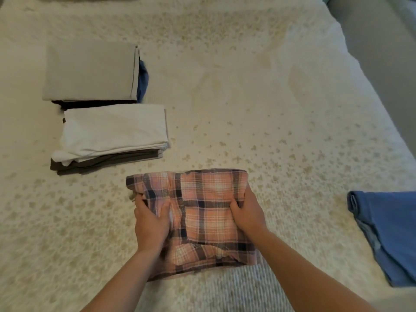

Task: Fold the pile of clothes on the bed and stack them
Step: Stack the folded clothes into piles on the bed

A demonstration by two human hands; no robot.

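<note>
Left hand (pixel 151 221): fingers curled under the left edge of the plaid garment (pixel 198 212), thumb pressed down on top, so the cloth is pinched between them. Fingertips hidden beneath the fabric.

Right hand (pixel 246 211): same hold on the right edge, thumb on top, fingers tucked under and out of sight. Both forearms reach in from the near edge of the frame.

Plaid garment: pink, navy and white check, folded into a rough rectangle, lying on the bed (pixel 247 97) at near centre between the two hands. Upper fold runs straight; lower near edge is loose, with a layer sagging out.
Handling, as judged: light, soft, limp woven cloth, not slippery, not fragile. Holds no shape of its own; layers likely to slide apart if lifted by one side. Best taken at both side edges together, through all layers, or carried flat from underneath.

Near stack (pixel 112 138): white folded piece on top, dark brown pieces under it; up and to the left, apart from the plaid garment.

Far stack (pixel 90 70): pale grey piece on top, dark and blue layers showing beneath; just beyond the near stack.

Blue garment (pixel 387 233): partly folded, at the right edge, well apart from the hands.
</note>
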